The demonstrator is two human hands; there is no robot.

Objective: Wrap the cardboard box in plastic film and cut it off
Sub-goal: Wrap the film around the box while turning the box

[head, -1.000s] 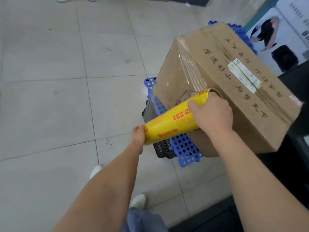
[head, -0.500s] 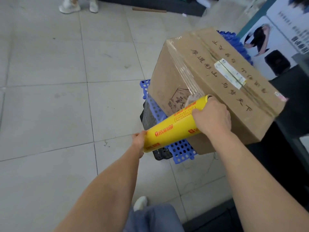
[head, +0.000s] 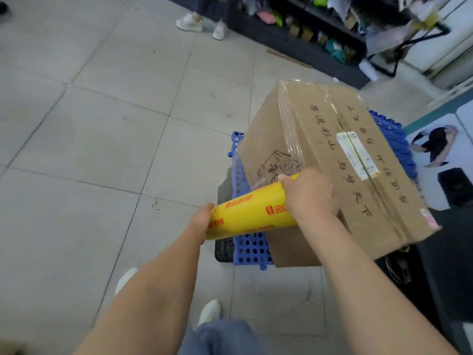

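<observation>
1. The cardboard box (head: 320, 139) sits on a blue perforated pallet (head: 249, 245), with plastic film (head: 289, 124) banding its left edge.
2. The right hand (head: 307, 196) clasps the yellow film roll (head: 250, 213) at the box's near face, and the left hand (head: 202, 221) grips the roll's outer end.
3. Tiled floor (head: 102, 149) stretches left of the box.

Your left hand (head: 201, 222) holds the near end of the yellow roll (head: 250, 213), and your right hand (head: 307, 196) grips its far end, close against the side of the box (head: 268, 160). The roll lies tilted, its far end higher. A band of clear film (head: 289, 129) runs from the roll up the box's side and across its top. The box sits on a blue perforated grid (head: 249, 248) on the tiled floor (head: 102, 149). A white label (head: 357, 156) lies on the box top, among handwritten characters. Farther off, someone's white shoes (head: 189, 21) stand beside a dark shelf (head: 294, 44).
</observation>
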